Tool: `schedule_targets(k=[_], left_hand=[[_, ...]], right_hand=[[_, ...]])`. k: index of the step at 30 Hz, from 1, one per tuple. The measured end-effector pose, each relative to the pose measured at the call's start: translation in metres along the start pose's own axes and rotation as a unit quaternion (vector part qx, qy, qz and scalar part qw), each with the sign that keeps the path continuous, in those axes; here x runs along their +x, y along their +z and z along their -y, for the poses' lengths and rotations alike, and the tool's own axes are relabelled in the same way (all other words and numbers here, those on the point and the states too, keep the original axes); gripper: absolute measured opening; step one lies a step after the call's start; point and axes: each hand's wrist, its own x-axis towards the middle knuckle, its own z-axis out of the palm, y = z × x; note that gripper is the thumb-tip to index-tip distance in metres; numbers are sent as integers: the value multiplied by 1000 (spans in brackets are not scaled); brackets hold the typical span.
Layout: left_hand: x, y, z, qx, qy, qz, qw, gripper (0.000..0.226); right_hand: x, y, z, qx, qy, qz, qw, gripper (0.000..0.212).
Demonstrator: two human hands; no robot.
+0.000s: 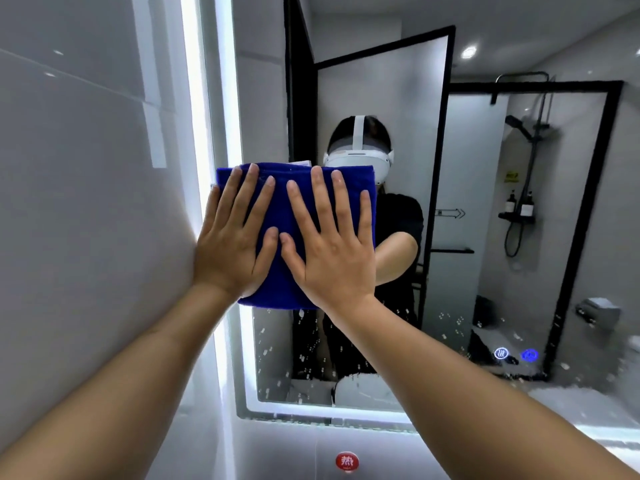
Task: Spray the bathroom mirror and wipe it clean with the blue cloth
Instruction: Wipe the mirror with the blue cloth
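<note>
we press our left hand (230, 242) and right hand (332, 244), fingers flat and spread, on the folded blue cloth (282, 202), hiding much of it (droplets below) against the lit-edged wall mirror (485, 237).

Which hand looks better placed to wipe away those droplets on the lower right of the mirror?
Probably the right hand: it presses the blue cloth on the side nearer the droplets; the left hand lies by the mirror's left edge.

Hidden under two flat hands (228, 247) (332, 251) — most of the folded blue terry cloth (284, 209). Cut off right and top: the lit-edged bathroom mirror (485, 237). Possibly spray droplets (304, 355) low on the glass — too small to tell.
</note>
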Motion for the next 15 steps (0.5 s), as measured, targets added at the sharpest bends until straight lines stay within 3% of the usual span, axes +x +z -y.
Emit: schedule_targets(k=[15], left_hand=[[-46,11,-8,3,1,0,1000,58]], right_hand=[[-45,10,9,5,-6,-1,1000,57]])
